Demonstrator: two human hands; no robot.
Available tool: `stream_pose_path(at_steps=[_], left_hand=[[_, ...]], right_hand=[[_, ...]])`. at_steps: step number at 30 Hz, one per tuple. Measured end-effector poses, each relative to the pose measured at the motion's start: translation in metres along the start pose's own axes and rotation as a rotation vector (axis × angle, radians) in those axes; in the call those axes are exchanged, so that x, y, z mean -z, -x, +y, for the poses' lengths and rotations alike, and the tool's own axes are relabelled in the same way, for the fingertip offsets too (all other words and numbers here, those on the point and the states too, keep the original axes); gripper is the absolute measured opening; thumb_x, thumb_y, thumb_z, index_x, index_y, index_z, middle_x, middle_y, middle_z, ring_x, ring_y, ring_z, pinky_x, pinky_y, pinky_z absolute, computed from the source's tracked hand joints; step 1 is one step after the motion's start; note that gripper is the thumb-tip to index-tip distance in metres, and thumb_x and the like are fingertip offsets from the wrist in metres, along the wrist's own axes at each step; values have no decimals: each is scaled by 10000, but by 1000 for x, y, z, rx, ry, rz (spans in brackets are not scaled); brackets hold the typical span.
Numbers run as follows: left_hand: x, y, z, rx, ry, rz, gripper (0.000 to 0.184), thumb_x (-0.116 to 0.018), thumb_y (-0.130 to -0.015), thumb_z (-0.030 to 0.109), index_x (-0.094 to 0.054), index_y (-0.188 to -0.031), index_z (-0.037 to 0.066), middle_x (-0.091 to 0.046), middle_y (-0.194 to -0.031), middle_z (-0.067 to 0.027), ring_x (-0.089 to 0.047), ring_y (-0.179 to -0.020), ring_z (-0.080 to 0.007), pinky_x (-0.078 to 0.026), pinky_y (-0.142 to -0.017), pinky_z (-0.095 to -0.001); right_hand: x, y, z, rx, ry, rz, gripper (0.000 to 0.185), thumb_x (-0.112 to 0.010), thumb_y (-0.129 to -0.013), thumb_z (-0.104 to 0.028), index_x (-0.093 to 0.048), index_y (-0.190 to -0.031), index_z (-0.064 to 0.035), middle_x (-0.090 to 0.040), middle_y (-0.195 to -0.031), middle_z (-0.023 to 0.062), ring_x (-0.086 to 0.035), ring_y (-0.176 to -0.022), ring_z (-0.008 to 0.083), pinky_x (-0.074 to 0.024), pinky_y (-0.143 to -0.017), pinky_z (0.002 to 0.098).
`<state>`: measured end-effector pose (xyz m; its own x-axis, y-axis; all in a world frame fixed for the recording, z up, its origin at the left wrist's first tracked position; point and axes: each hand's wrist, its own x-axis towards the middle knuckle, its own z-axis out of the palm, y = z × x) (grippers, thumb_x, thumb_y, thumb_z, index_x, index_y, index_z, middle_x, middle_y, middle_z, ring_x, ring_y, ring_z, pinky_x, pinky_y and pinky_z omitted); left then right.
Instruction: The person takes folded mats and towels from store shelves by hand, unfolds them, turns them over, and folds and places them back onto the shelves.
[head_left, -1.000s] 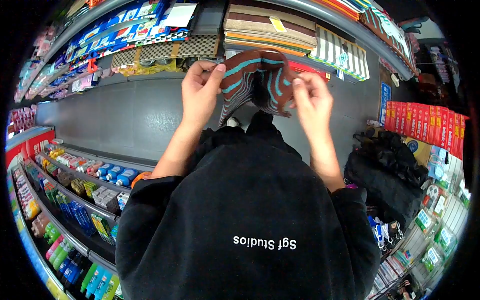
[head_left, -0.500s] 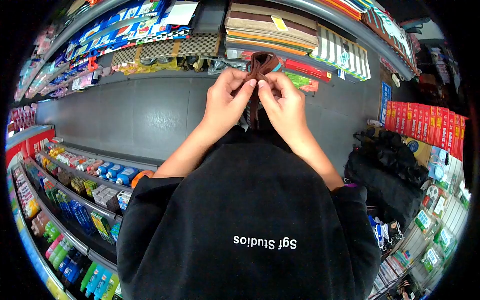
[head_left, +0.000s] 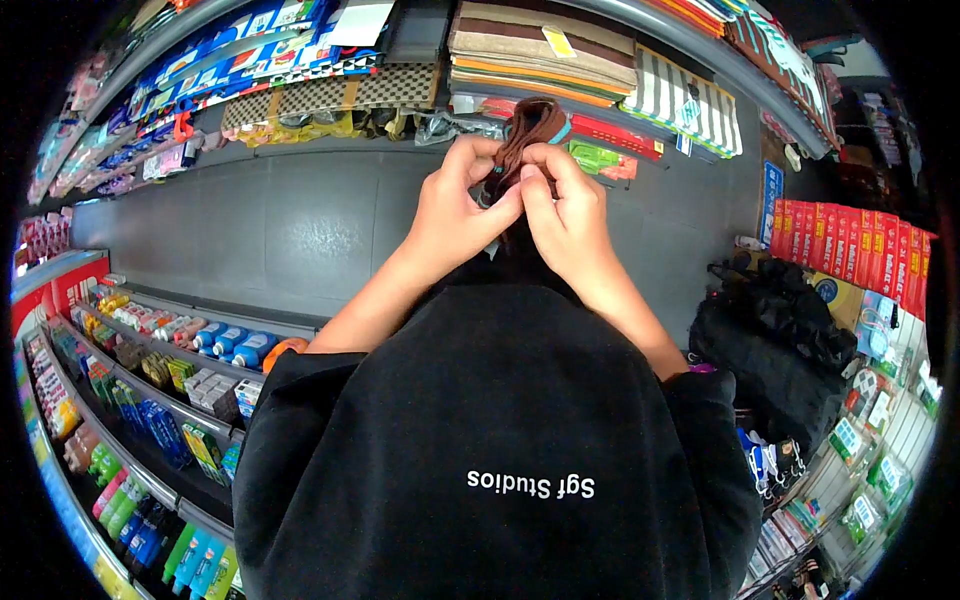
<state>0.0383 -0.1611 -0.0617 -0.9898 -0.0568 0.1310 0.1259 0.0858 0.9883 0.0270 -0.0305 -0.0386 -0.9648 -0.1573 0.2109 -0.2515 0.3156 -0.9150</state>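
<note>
Both hands are raised together in front of my chest, above the floor. Between them is a brown folded fabric piece (head_left: 537, 128) with a teal patch along one edge; its layers stand up as a loop. My left hand (head_left: 462, 200) is closed on the left side of the fabric, thumb and fingers pinching its lower part. From the right, my right hand (head_left: 568, 205) grips it with the thumb pressed against the curled forefinger. A darker part of the fabric hangs below the fingers, partly hidden by the hands. What kind of item it is I cannot tell.
Ahead, a shelf holds stacked brown and beige mats (head_left: 545, 50) and a striped mat (head_left: 685, 100). Shelves of bottles (head_left: 255, 350) line the left. To the right are red boxes (head_left: 850, 240) and a black bag (head_left: 770, 340). Grey floor tiles (head_left: 320, 210) lie below.
The fabric's loop has tilted slightly to the right and shows more layers. My left thumb has slid lower, and the fingertips of both hands have shifted on the fabric.
</note>
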Motion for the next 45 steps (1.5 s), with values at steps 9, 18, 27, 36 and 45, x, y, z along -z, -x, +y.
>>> stream_pose_path(at_steps=[9,18,27,36,45], left_hand=[[29,-1,6,-81,-125,-190,210,-589,-781,34,-547,-980,-15,-641,-873,-94,-634,-822,-160,-482,-712,-276],[54,-1,3,-107,-60,-400,194,-558,-784,11,-563,-974,-24,-613,-910,-91,-607,-857,-160,-472,-761,-277],[75,-6,-1,10,-83,-506,174,-575,-804,39,-555,-968,-16,-593,-923,-72,-580,-901,-153,-458,-823,-295],[84,-6,-9,16,-37,-438,190,-597,-806,82,-552,-963,-16,-582,-930,-59,-567,-900,-156,-451,-817,-295],[77,-5,-7,-16,-158,-421,188,-579,-790,44,-553,-969,-5,-596,-912,-84,-584,-876,-172,-452,-809,-300]], right_hand=[[61,-20,23,79,155,-92,207,-557,-732,-22,-628,-925,-42,-586,-916,91,-592,-799,179,-476,-694,267],[81,-22,50,184,383,-639,398,-526,-647,-7,-639,-1011,-120,-436,-1277,129,-379,-1210,307,-272,-1025,413],[86,-24,41,88,503,-684,250,-584,-664,-120,-656,-897,-66,-573,-1069,128,-540,-1020,294,-391,-916,420],[93,-19,14,340,609,-608,170,-606,-683,-139,-652,-828,-61,-584,-968,89,-556,-947,270,-435,-750,391],[96,-15,7,310,672,-534,138,-609,-713,-133,-634,-797,-27,-607,-898,97,-581,-871,297,-464,-765,377]])
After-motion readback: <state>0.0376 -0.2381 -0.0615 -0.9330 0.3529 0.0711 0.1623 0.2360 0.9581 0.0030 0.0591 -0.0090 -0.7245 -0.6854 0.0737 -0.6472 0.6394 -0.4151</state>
